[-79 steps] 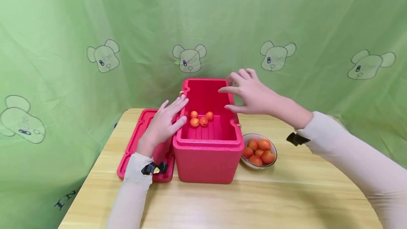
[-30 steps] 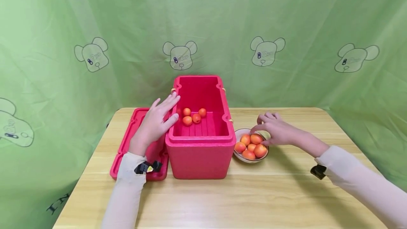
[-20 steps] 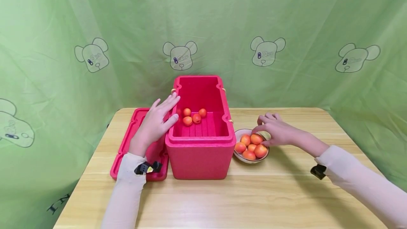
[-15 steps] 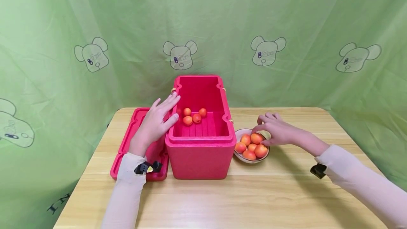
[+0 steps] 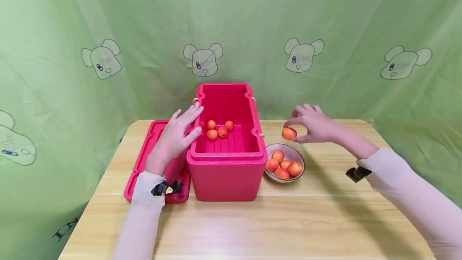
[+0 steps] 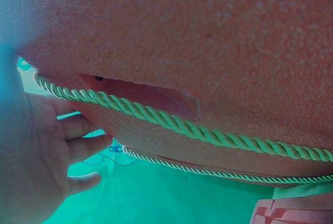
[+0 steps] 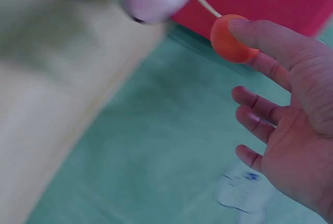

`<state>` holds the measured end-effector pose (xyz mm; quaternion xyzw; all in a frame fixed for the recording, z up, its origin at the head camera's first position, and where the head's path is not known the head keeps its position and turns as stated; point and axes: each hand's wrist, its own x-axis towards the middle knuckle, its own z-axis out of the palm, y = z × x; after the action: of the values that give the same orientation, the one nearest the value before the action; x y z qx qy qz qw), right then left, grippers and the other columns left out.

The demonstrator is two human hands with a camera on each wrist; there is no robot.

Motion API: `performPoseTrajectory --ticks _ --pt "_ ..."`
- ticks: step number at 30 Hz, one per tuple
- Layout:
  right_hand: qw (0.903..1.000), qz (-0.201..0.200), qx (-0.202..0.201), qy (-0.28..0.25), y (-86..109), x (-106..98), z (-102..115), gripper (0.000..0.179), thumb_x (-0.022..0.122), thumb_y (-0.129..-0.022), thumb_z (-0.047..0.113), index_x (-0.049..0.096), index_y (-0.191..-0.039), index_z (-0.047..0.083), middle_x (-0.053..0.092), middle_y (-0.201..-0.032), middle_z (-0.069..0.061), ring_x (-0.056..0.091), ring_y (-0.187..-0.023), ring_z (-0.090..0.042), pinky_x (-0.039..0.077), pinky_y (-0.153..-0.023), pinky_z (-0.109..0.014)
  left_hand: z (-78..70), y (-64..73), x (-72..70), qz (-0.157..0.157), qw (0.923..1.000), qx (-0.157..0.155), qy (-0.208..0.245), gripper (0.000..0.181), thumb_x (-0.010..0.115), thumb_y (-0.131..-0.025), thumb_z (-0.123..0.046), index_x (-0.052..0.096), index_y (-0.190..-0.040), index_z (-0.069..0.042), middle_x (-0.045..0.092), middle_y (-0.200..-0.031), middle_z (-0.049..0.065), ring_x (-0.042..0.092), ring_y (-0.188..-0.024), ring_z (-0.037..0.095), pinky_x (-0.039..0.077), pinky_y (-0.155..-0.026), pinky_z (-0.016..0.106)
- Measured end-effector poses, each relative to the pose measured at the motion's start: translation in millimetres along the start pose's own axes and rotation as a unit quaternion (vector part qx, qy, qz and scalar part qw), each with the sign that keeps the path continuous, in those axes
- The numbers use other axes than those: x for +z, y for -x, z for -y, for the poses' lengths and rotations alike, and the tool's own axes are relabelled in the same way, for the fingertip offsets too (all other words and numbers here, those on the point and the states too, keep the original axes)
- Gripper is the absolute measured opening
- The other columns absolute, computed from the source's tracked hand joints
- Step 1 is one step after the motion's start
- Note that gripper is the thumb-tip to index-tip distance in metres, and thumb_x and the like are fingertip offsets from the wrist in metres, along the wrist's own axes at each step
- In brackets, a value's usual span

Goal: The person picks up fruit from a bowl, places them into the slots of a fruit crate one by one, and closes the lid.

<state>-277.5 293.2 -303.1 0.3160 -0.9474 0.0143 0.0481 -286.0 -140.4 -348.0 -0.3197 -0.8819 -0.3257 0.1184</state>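
Note:
My right hand (image 5: 317,125) pinches an orange-red apricot (image 5: 289,133) between thumb and index finger, above the bowl's far side. In the right wrist view the same hand (image 7: 299,109) shows its other fingers spread away from the fruit. Below it stands a white, dark-rimmed bowl (image 5: 297,156) with several more apricots (image 5: 281,173). Left of the bowl is a lidless red box (image 5: 226,179), several apricots (image 5: 222,131) lying on its ribbed floor. My left hand (image 5: 173,139) rests with extended fingers at the box's left rim.
A red lid (image 5: 134,179) lies on the wooden table (image 5: 231,232), left of the box and partly beneath my left forearm. Twisted cords (image 6: 208,135) run along the box's side. A green curtain (image 5: 252,19) closes off the back.
Over the last half second my right hand has lifted one apricot up out of the bowl. Earlier it moved from above the box to the bowl. My left hand stays at the rim.

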Motion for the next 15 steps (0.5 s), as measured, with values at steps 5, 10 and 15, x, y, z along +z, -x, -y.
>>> performPoseTrajectory --ticks 5,10,15 --pt "0.9996 -0.012 0.026 -0.005 -18.8 -45.2 7.1 0.042 0.087 -0.077 0.021 0.076 -0.118 0.018 0.058 -0.111 -0.012 0.045 -0.105 -0.03 0.03 -0.087 -0.047 1.9 0.2 -1.7 -0.008 1.0 0.005 -0.002 0.065 0.056 -0.099 -0.033 0.039 -0.158 -0.012 0.037 -0.165 0.009 0.029 -0.156 0.025 0.011 -0.128 0.057" --pt "0.9988 -0.027 0.041 0.0 -36.3 -86.6 17.5 0.04 0.084 -0.081 0.019 0.075 -0.12 0.015 0.056 -0.115 -0.016 0.041 -0.106 -0.032 0.027 -0.087 -0.048 2.9 0.0 -1.5 -0.008 1.0 0.006 0.0 0.065 0.056 -0.099 -0.032 0.038 -0.158 -0.012 0.037 -0.165 0.009 0.029 -0.156 0.025 0.011 -0.128 0.057" --pt "0.9986 -0.039 0.035 -0.001 -55.5 -115.0 33.9 0.04 0.08 -0.084 0.02 0.074 -0.123 0.014 0.054 -0.117 -0.017 0.04 -0.107 -0.032 0.026 -0.087 -0.049 0.4 -0.4 1.6 -0.003 1.0 0.004 -0.001 0.066 0.056 -0.099 -0.034 0.038 -0.158 -0.013 0.036 -0.165 0.008 0.029 -0.156 0.024 0.011 -0.128 0.057"
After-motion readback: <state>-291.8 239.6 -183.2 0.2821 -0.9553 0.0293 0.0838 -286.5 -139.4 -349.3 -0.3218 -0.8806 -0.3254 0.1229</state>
